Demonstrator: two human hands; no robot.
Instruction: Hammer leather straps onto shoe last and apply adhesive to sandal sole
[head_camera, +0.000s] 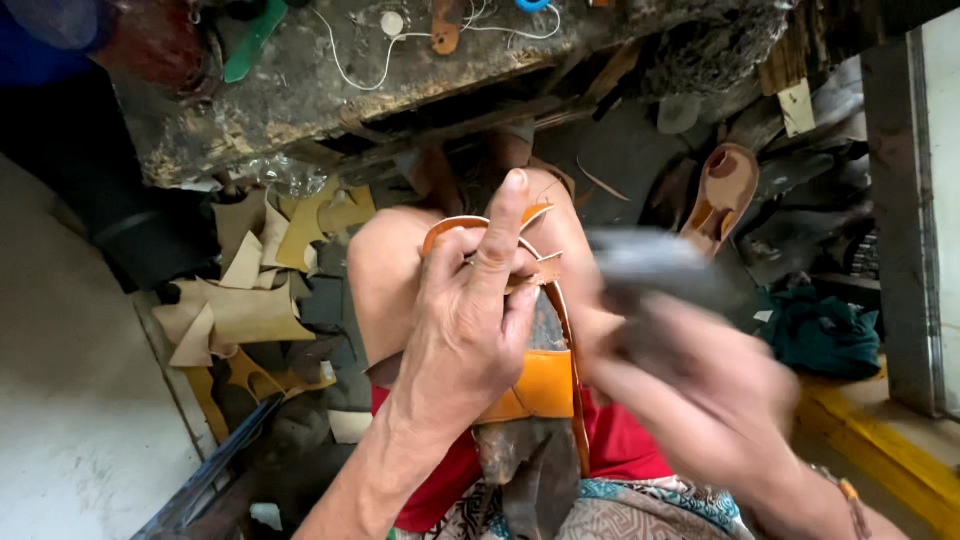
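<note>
My left hand (470, 320) grips an orange leather sandal (545, 385) resting on my lap, with the index finger stretched up along its thin strap (450, 228). The sandal lies over a dark iron stand (530, 460) between my knees. My right hand (700, 390) is blurred with motion to the right of the sandal and holds a grey hammer-like tool (650, 262) just beside the strap. What part of the sandal the tool touches is hidden by blur.
A worn wooden workbench (330, 90) with white cables runs across the top. Tan leather offcuts (240, 300) lie heaped on the floor at left. A brown shoe sole (722, 195) leans at upper right, beside a green cloth (825, 335) and a yellow ledge (880, 440).
</note>
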